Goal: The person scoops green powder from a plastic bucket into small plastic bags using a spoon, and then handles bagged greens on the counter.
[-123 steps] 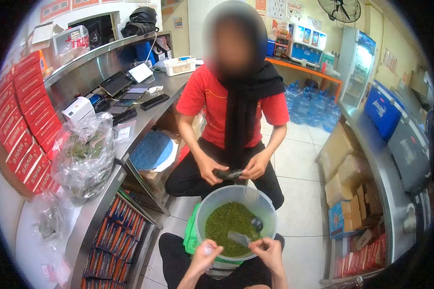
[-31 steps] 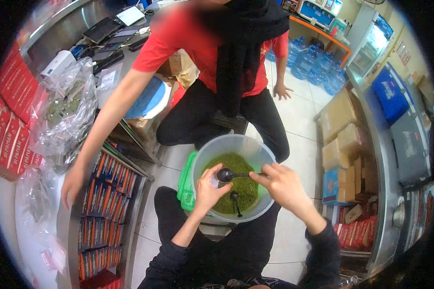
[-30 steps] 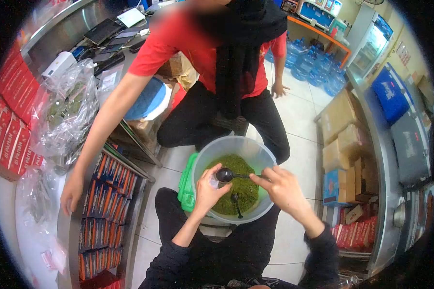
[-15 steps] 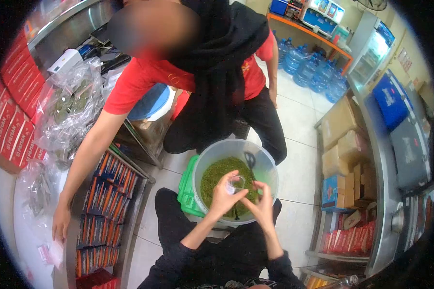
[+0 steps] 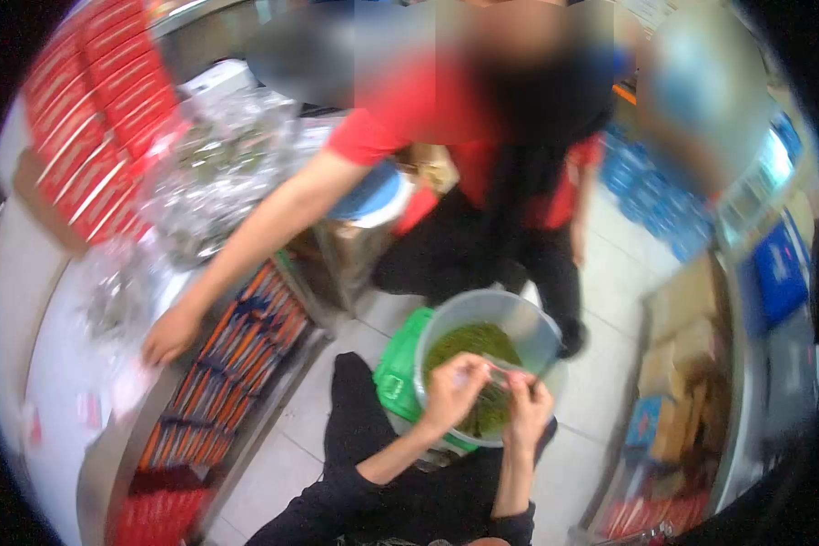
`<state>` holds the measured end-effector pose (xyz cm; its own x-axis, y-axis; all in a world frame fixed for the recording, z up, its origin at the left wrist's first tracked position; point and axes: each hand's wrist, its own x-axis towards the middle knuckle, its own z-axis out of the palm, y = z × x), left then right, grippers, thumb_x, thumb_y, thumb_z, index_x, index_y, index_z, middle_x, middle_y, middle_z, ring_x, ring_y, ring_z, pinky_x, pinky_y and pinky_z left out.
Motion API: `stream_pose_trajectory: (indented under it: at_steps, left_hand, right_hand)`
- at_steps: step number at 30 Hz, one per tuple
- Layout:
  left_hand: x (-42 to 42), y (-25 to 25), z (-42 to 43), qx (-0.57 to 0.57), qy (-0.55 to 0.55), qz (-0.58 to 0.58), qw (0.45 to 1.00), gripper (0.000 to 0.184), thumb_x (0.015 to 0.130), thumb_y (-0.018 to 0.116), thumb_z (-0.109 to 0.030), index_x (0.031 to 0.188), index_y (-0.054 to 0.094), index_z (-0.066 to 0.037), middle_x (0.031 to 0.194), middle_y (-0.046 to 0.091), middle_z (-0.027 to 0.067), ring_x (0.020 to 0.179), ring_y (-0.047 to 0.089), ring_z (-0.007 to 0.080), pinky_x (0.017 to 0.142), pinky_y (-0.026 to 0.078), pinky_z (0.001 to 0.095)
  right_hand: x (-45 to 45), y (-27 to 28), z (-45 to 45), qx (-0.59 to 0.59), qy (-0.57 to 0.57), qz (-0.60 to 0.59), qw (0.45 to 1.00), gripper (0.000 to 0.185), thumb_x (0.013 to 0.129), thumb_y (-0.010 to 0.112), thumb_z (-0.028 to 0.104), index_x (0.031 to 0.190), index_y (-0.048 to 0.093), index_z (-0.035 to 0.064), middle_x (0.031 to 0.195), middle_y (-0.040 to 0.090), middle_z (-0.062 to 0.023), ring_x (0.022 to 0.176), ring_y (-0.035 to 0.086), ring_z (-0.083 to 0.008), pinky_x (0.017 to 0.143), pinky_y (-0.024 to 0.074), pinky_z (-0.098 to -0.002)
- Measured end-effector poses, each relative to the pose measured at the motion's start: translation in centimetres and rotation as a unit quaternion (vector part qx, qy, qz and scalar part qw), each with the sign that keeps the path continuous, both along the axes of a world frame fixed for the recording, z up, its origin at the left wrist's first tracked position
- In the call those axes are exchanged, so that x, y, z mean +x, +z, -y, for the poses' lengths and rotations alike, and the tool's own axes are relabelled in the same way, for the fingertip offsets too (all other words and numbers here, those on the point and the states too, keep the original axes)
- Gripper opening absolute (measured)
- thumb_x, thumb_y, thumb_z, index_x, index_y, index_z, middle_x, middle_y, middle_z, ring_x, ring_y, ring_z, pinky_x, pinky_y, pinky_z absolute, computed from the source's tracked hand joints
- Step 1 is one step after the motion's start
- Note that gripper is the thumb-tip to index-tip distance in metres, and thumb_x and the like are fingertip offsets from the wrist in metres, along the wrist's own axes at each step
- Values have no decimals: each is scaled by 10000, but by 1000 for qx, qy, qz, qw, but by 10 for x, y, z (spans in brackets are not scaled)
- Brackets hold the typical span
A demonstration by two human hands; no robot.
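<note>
Small clear packet between two hands, over the bucket

From my distant seat, I am seeing the left hand (image 5: 453,391) and the right hand (image 5: 528,408) meeting above the bucket (image 5: 534,318). The fingers of both are pinching a small clear packet (image 5: 498,369), with thumbs and forefingers close together. This packet is hanging inside the outline of the bucket's rim, over the green shreds (image 5: 469,338). The view is blurring, so I cannot tell if its mouth is standing open.

Beside the bucket, a green plastic lid (image 5: 399,369) is showing. To the left, a co-worker's hand (image 5: 173,335) is staying low by the inner edge of the table (image 5: 59,382); a bag of leaves (image 5: 223,159) is lying toward its far end.

In my judgement, thin plastic is risking to slip if one pinch is loosening, and it could be falling on the shreds. Pulling the hands apart too strongly could be tearing it. A knee bumping the rim could be tipping the bucket.
</note>
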<state>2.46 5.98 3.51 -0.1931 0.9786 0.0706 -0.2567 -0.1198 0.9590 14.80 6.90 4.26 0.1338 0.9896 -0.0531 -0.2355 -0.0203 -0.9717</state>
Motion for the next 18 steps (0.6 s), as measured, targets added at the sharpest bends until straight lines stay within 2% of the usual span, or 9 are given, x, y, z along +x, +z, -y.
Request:
stream_pose_trajectory:
  at_steps: [3, 7, 8, 11, 12, 14, 16, 17, 18]
  left_hand:
    - [3, 6, 7, 62, 63, -36, 995, 114, 881, 518, -97, 883, 587, -6, 818, 591, 30, 789, 539, 88, 693, 448, 236]
    - [-22, 29, 26, 66, 21, -21, 997, 107, 858, 547, -87, 911, 590, -4, 852, 602, 32, 842, 544, 93, 730, 450, 242]
    - [-23, 32, 33, 66, 33, -16, 997, 113, 847, 564, -81, 921, 589, 1, 865, 609, 32, 840, 552, 90, 728, 456, 243]
    - [-39, 37, 53, 53, 65, 4, 996, 137, 822, 612, -81, 919, 607, 16, 861, 641, 48, 790, 594, 92, 687, 477, 244]
    - [-50, 40, 63, 67, 93, -65, 991, 143, 818, 618, -95, 914, 617, 11, 842, 642, 61, 769, 599, 107, 680, 477, 248]
    - [-74, 57, 87, 94, 147, -174, 969, 117, 810, 620, -91, 877, 642, 3, 793, 647, 84, 703, 620, 148, 643, 486, 259]
    - [-112, 76, 114, 144, 257, -308, 905, 100, 810, 610, -84, 847, 651, -1, 798, 648, 99, 710, 625, 187, 651, 479, 254]
    - [-136, 95, 129, 136, 378, -317, 859, 102, 802, 617, -94, 749, 632, -9, 749, 631, 83, 666, 601, 184, 662, 474, 268]
    - [-174, 116, 143, 193, 472, -375, 774, 171, 798, 622, -104, 659, 577, -15, 691, 596, 60, 619, 561, 169, 665, 468, 286]
  right_hand:
    - [-7, 19, 8, -20, 13, 20, 1000, 113, 809, 633, 130, 795, 600, 22, 713, 582, -27, 613, 496, -75, 537, 387, -192]
    - [-15, 27, 7, 119, 117, 139, 976, 187, 798, 657, 159, 821, 595, -16, 756, 609, -64, 666, 523, -107, 615, 421, -241]
    - [-11, 28, 5, 68, 171, 229, 956, 297, 810, 647, 245, 909, 565, -23, 771, 605, -62, 697, 552, -125, 659, 434, -242]
    - [-41, 50, 21, 75, 210, 182, 958, 207, 827, 636, 201, 881, 636, 1, 732, 629, -55, 660, 558, -117, 612, 461, -235]
    - [-52, 47, 27, 34, 208, 151, 966, 167, 822, 638, 163, 842, 632, -2, 698, 622, -58, 649, 569, -136, 617, 469, -252]
    - [-63, 40, 28, 135, 267, 200, 933, 191, 819, 644, 164, 894, 637, -12, 708, 627, -51, 613, 521, -97, 571, 440, -230]
    - [-72, 64, 33, 242, 309, 281, 876, 259, 836, 627, 191, 1005, 619, -5, 733, 635, -46, 628, 498, -91, 592, 437, -248]
    - [-73, 71, 32, 243, 309, 276, 877, 259, 836, 627, 191, 1005, 619, -5, 733, 635, -46, 628, 498, -91, 592, 437, -248]
    - [-73, 74, 32, 175, 304, 239, 905, 280, 845, 615, 199, 1047, 602, 4, 738, 635, -38, 625, 491, -83, 585, 428, -243]
